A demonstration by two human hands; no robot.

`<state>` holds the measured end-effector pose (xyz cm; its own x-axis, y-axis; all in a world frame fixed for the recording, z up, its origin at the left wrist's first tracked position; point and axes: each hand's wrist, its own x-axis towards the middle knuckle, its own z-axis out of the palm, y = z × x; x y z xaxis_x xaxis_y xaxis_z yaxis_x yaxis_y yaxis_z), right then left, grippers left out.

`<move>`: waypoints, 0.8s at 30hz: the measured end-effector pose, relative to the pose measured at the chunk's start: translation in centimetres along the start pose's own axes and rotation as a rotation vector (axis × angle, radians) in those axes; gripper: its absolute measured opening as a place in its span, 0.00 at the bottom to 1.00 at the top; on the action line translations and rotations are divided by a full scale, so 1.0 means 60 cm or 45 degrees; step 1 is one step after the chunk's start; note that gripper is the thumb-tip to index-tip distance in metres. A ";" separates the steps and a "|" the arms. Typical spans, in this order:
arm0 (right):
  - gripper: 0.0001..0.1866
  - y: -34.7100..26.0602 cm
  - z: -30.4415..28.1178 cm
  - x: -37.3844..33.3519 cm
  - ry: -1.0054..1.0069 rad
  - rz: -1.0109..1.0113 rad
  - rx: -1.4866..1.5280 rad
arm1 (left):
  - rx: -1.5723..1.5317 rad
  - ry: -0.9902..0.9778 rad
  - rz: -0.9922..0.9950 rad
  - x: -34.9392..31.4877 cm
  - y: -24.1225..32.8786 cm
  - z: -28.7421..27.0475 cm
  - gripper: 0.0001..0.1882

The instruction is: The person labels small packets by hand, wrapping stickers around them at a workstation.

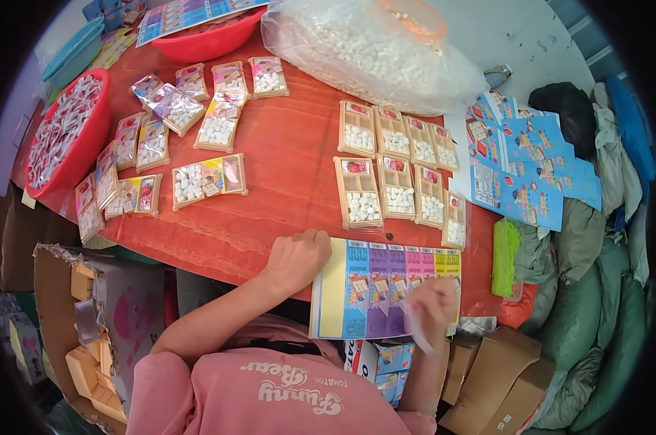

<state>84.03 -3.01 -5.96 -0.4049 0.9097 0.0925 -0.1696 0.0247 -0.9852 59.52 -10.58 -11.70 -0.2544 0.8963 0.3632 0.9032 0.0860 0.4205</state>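
A stack of printed label sheets [333,290] with blue, purple, pink and yellow columns lies at the table's front edge, before my body. My left hand [299,255] is closed, its fingers curled at the stack's upper left corner; the fingertips are hidden. Over the right part of the sheet my right hand [434,301] is pinched, slightly blurred. From it hangs a thin, pale, see-through strip [418,330]. Just beyond the sheets stand two rows of small trays [360,196] with white pieces and a strawberry picture.
Finished-looking packs with printed labels [208,180] are grouped at the left. A red basin [103,109] of small wrapped sachets stands at the far left. At the back rests a big clear bag [357,54] of white pieces. Flat blue cartons [516,163] lie right; open cardboard boxes [498,377] stand below.
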 end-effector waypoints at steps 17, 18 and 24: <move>0.10 0.085 -0.023 0.022 0.140 0.179 0.117 | 0.091 0.003 0.358 0.152 0.005 0.060 0.31; 0.10 0.086 -0.022 0.024 0.133 0.186 0.119 | 0.095 0.001 0.350 0.152 0.002 0.059 0.31; 0.07 0.084 -0.030 0.036 0.085 0.252 0.165 | 0.236 -0.054 0.324 0.118 -0.049 0.009 0.32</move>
<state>83.93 -0.16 -10.98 -0.3820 0.9170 -0.1146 -0.2088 -0.2064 -0.9559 55.24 -4.25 -10.78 -0.0013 0.9164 0.4002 0.9846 -0.0687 0.1605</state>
